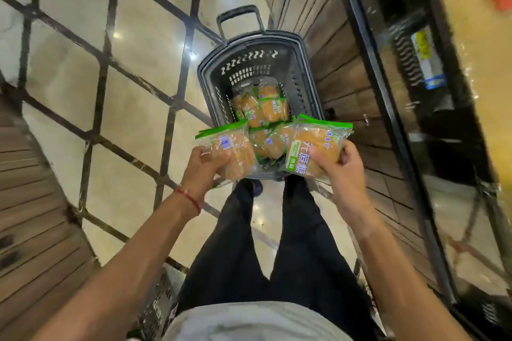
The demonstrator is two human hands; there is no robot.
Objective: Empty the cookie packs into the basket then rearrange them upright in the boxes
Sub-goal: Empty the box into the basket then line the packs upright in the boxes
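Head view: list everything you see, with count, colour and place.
basket: one, black, on the floor ahead, handle raised.
loose packs: several, orange with green trim, piled in the basket.
left pack: one, same colours, over the basket's near end.
right pack: one, same, beside it.
floor: cream tiles, dark joints.
wood panelling: brown, right of basket.
shelf frame: black, far right.
trousers: black, below.
left hand: grips left pack; red wrist thread.
right hand: grips right pack.

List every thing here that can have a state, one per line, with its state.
left hand: grips the left pack
right hand: grips the right pack
basket: on floor, partly filled
loose packs: jumbled in basket
basket handle: raised
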